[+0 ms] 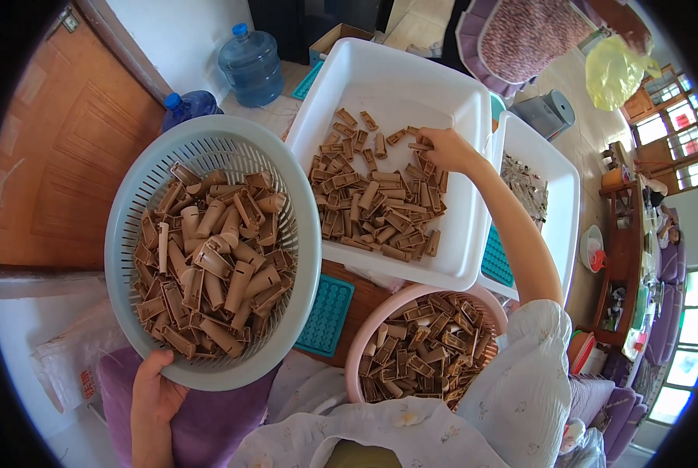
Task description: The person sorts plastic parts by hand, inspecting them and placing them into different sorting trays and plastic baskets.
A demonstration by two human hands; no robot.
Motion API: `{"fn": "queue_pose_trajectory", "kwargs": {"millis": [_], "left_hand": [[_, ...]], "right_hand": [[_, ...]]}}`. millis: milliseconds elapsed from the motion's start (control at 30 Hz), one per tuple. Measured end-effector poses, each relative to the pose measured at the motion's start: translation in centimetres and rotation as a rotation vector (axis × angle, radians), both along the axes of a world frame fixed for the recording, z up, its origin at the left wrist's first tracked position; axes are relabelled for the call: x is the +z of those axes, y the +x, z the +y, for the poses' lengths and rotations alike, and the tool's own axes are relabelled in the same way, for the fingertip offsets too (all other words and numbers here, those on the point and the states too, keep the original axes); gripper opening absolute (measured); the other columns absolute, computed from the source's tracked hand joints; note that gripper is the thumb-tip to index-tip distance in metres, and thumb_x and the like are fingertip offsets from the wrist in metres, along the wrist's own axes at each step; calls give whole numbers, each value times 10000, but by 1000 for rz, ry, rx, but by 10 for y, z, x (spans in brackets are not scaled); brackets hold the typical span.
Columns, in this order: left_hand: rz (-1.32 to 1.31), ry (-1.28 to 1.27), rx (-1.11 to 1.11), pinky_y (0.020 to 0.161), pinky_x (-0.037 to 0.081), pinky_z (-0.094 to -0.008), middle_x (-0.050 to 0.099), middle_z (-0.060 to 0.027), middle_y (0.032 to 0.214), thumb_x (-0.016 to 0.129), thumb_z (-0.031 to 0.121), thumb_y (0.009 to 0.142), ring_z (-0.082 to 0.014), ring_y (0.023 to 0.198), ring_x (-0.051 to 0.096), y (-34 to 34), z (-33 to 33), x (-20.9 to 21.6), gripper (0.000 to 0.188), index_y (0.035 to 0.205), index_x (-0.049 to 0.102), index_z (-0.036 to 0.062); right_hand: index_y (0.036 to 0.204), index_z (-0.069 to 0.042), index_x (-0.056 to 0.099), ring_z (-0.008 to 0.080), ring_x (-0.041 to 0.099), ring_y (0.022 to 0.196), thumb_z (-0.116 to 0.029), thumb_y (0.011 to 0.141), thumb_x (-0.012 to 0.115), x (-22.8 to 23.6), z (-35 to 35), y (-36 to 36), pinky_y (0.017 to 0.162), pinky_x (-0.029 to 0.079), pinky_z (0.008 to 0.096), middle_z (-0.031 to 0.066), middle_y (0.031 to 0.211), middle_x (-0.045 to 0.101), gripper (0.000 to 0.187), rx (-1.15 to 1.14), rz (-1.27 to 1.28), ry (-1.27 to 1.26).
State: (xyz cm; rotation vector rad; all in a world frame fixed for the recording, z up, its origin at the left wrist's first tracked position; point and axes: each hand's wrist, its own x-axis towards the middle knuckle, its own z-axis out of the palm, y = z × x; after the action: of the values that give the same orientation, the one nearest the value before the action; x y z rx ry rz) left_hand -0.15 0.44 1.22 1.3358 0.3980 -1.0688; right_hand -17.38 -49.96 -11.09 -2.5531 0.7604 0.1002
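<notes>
My left hand (pixel 158 382) grips the near rim of a grey-blue slotted plastic basket (pixel 306 257), thumb over the edge. Brown half-tube pieces (pixel 244 281), apparently plastic, lie heaped inside it. My right arm reaches into a large white tub (pixel 450 253). There my right hand (pixel 446 150) has its fingers curled down at the far right edge of a spread of similar brown pieces (pixel 380 203); whatever is between the fingertips is hidden. A pink basket (pixel 355 355) with more brown pieces (pixel 427 343) stands near my body, partly behind my right sleeve.
Teal moulded trays (pixel 324 312) lie beside the baskets. Right of the tub is a second white tub (pixel 563 183) with greyish bits. Two blue water jugs (pixel 251 66) stand at the far left. Another person in a patterned apron (pixel 528 39) is across, near a yellow-green bag (pixel 614 70).
</notes>
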Motion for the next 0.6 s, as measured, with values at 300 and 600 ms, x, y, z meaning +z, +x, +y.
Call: {"fn": "queue_pose_trajectory", "kwargs": {"millis": [300,600], "left_hand": [[5,-13,-7,789,513,-382,536,-165,1080,516,113,731,-271,942,570,2,0,1,463,1155,409,-39],[-111,-21,47,723,531,-325,512,-159,1130,488,145,766,-246,887,590,-13,-22,6,462,1187,391,-19]], "right_hand": [[1038,-3,505,333,545,929,-46,699,474,-28,5,5,792,431,380,200,962,579,343,-95,294,121],[763,-1,596,355,588,746,-225,654,636,-59,-1,-6,664,479,416,199,773,604,253,-26,208,-255]]}}
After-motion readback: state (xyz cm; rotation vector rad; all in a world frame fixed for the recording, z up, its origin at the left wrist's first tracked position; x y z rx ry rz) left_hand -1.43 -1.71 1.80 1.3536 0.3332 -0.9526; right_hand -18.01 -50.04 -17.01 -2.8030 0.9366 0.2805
